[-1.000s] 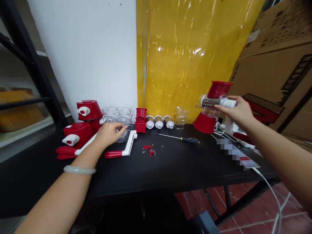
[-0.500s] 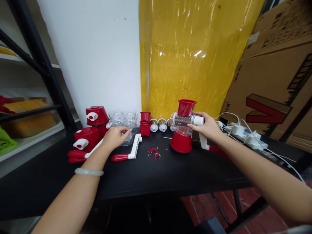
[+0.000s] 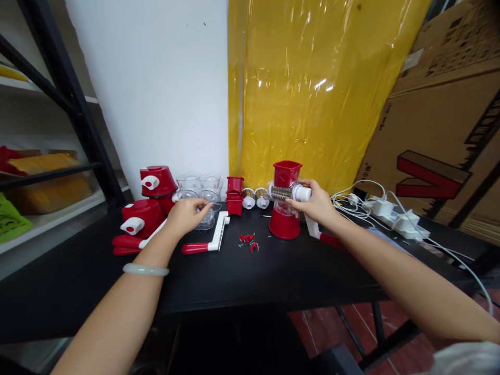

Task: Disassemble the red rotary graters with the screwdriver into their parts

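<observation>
A rotary drum grater (image 3: 284, 223) stands on the black table, with a red base, a clear housing and a red hopper on top. My right hand (image 3: 317, 202) is closed around the white end of its metal grating drum (image 3: 282, 192). My left hand (image 3: 188, 214) hovers in front of the clear plastic housings (image 3: 211, 182), fingertips pinched together; anything between them is too small to make out. A white crank handle (image 3: 214, 238) with a red grip lies below that hand. Another white and red crank handle (image 3: 313, 227) lies partly behind my right forearm.
Red bases (image 3: 142, 216) are stacked at the left. Red hoppers (image 3: 235, 200) and two spare drums (image 3: 249, 199) stand at the back. Small red pieces and screws (image 3: 250, 240) lie mid-table. White cables and a power strip (image 3: 406, 224) occupy the right, before a large cardboard box (image 3: 433, 140).
The grater has shifted left along the table, with my right hand still on its drum end. My left hand stays pinched in nearly the same place. The view has shifted slightly.
</observation>
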A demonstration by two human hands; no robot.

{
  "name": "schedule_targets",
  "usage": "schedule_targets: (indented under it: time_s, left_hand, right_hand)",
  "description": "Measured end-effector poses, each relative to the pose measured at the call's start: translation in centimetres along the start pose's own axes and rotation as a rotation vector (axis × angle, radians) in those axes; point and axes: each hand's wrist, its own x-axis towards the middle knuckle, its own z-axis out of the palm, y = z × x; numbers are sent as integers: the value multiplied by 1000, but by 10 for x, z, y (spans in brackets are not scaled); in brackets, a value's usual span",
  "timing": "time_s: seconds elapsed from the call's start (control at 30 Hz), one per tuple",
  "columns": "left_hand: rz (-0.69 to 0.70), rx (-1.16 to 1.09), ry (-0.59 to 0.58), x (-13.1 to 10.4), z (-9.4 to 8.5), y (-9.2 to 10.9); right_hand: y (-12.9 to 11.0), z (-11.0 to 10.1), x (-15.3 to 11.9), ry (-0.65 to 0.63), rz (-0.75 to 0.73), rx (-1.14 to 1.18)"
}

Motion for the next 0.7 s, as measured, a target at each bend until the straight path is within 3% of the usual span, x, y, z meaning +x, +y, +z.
schedule_targets:
  time_s: [0.4,0.7]
  left_hand:
    - [-2,-18,0,0,-2,0]
    - [-16,-27,0,0,-3,1]
  right_hand:
    - [-7,-10,5,-156,-12,-83]
    - [-15,-23,9,-212,12,-346]
